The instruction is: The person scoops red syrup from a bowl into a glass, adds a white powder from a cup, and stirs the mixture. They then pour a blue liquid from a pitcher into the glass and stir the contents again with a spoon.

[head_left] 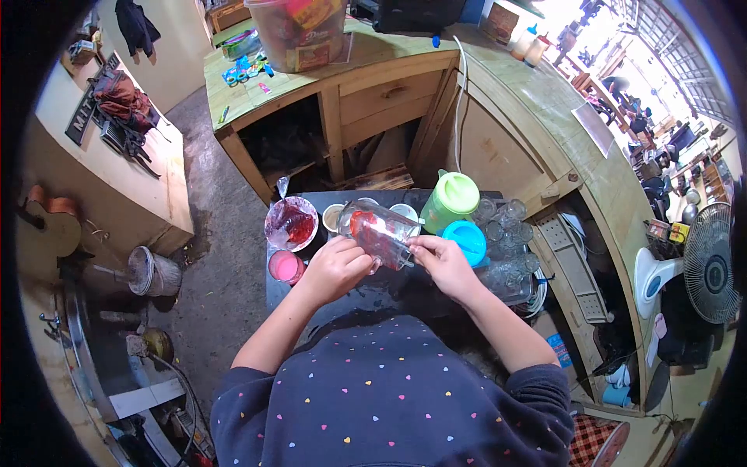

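A clear glass mug (388,233) is tilted on its side above the dark table, a red patch showing through its wall. My left hand (336,269) is closed around its handle. At the mug's right end my right hand (442,263) pinches the edge between thumb and fingers. Left of the mug stands a bowl lined with clear plastic (292,223) with something red in it. Below that is a cup of pink liquid (286,266). A green-lidded pitcher (451,198) and a blue-lidded container (465,241) stand just beyond my right hand.
Several clear glasses (510,226) crowd the table's right side. Behind runs a long wooden counter (373,66) carrying a big plastic tub (299,35). A white cable (462,101) hangs down its front. A fan (704,265) stands right, a white bucket (152,272) on the floor left.
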Demonstrator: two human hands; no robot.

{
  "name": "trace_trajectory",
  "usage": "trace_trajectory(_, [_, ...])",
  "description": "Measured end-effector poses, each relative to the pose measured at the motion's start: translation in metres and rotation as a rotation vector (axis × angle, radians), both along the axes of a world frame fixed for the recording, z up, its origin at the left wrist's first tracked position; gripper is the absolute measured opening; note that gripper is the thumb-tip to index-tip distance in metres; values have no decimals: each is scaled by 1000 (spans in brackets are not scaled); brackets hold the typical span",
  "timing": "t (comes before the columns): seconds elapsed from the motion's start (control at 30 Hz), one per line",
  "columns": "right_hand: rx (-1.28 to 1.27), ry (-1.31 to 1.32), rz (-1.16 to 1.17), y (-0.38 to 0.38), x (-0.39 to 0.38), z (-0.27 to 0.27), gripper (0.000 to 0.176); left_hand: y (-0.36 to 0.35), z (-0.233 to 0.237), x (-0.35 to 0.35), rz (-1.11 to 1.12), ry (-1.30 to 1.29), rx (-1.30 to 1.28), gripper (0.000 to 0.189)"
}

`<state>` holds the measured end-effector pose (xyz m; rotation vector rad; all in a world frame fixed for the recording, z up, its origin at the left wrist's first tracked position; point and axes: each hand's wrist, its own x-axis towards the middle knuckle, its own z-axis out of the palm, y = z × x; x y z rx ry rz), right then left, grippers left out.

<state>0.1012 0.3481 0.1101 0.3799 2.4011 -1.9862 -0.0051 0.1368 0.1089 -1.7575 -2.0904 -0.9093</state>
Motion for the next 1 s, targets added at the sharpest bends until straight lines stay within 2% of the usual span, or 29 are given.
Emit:
trace_trajectory(0.07, [-404,-164,-70,-7,-1,2,21,4,0,3,-25,-9,21,17])
trace_trajectory(0.13, [-192,-36,-16,-11,1,2,22,4,1,3,-37,-17,21,15])
trace_trajectory(0.2, [640,383,154,-14,4,1,24,3,-1,2,-29,-33,23,15])
trace_trajectory(0.33, [692,260,16,-17,6,-4,26,1,-2,1,-43,-24,-13,15])
trace_trajectory(0.43, [138,187,-67,-26,5,-10,21,3,1,3,-47,-31,8,15])
trace_trajectory(0.53, [806,289,149,-14,10,22,15,1,1,0,-47,-30,45,16])
trace_trajectory(0.57, [926,210,165,-12,9,33,14,1,1,0,-38,-31,32,16])
trace_trajectory(0.7, [657,199,-41,-9,6,14,15,3,-1,1,-10,-29,16,16])
trace_trajectory(0.8, [-285,35,34,-12,6,-1,16,9,-6,6,-2,-19,53,17])
trace_trajectory(0.83, [-529,-159,14,-11,8,5,16,12,-8,8,-6,-19,82,19])
trace_trajectory(0.97, [-1338,-282,-226,-11,14,-11,22,11,-12,7,16,-47,116,19])
trace_trajectory(1.0, [-1351,-275,-216,-12,17,-14,22,11,-12,7,29,-55,122,19])
